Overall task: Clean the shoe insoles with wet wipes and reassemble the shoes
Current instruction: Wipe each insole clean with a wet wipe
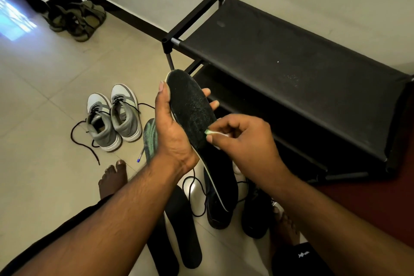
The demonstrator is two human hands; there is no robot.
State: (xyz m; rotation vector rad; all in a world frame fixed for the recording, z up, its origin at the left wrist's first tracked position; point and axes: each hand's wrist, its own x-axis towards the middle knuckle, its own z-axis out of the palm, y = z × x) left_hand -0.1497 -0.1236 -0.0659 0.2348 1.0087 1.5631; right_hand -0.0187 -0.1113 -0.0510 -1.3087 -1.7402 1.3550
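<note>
The black insole point(192, 110) is held above the floor in front of the shoe rack point(291, 69), long axis running from toe at upper left to heel at lower right, toward the black shoes point(220, 204). The left hand point(172, 132) grips its edge, thumb opposite the curled fingers. The right hand point(242, 139) pinches a folded wipe point(212, 133) against the insole surface.

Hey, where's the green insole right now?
In the head view the green insole lies on the floor tiles left of centre, just right of the grey sneakers, partly hidden behind the left hand, with a pen beside it.
</note>
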